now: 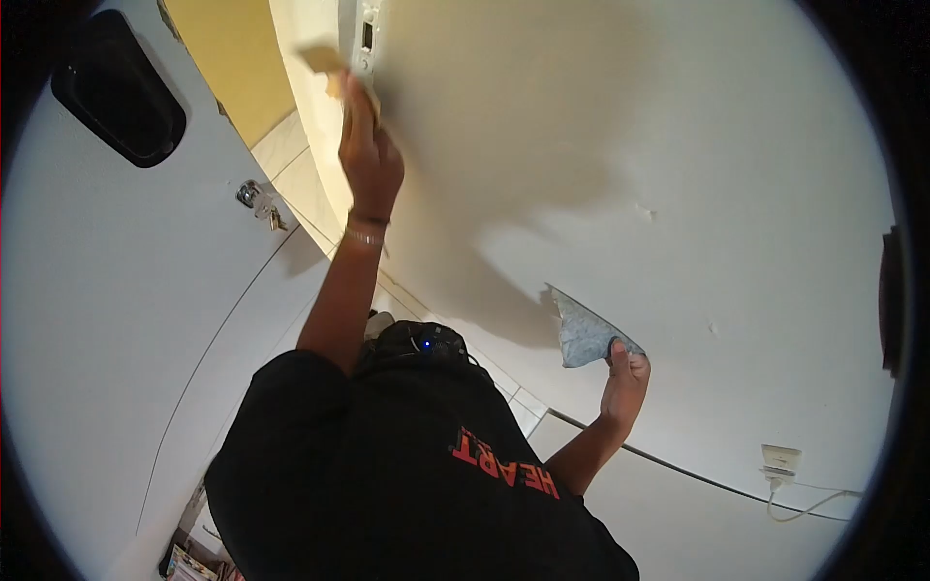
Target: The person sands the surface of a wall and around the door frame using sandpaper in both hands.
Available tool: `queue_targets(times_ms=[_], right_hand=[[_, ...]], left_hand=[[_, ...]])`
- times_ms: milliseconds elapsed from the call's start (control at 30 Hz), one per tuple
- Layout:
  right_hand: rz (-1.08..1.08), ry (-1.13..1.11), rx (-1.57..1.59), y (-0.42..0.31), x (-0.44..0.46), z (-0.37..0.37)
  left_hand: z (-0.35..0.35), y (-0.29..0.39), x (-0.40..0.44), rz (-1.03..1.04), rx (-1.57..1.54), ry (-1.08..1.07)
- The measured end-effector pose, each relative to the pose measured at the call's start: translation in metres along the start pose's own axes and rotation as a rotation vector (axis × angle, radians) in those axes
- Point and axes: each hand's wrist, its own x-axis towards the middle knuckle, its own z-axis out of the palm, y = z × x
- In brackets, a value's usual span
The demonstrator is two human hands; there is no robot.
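My left hand is raised against the edge of the wall by the door opening. Its fingers are closed on a tan, folded sheet, blurred by motion, close to the metal strike plate. Lower down at the right, my right hand pinches a grey-blue sheet between thumb and fingers. This sheet is roughly triangular with a ragged left edge, and it is held in front of the pale wall. I cannot make out what either sheet is made of.
On the left stands a pale door with a lock and hanging keys, and a black oval fitting. A wall socket with a plugged-in white cable is at lower right. Books or papers lie at bottom left.
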Motion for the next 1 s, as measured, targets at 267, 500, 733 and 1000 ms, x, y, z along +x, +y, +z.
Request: queue_targets(times_ms=[267,500,733,1000], right_hand=[[-0.010,-0.036,0.005,-0.001,0.004,-0.003],[-0.072,-0.075,0.088,0.001,0.005,0.005],[-0.082,-0.100,0.119,0.010,0.012,-0.004],[-0.079,-0.153,0.182,0.004,0.006,0.000]], left_hand=[[0.006,-0.058,-0.077,-0.082,0.140,-0.173],[-0.001,-0.129,-0.177,-0.685,0.271,-0.513],[0.010,-0.018,-0.054,-0.614,0.062,-0.062],[0.001,0.006,-0.019,-0.144,0.052,0.211]])
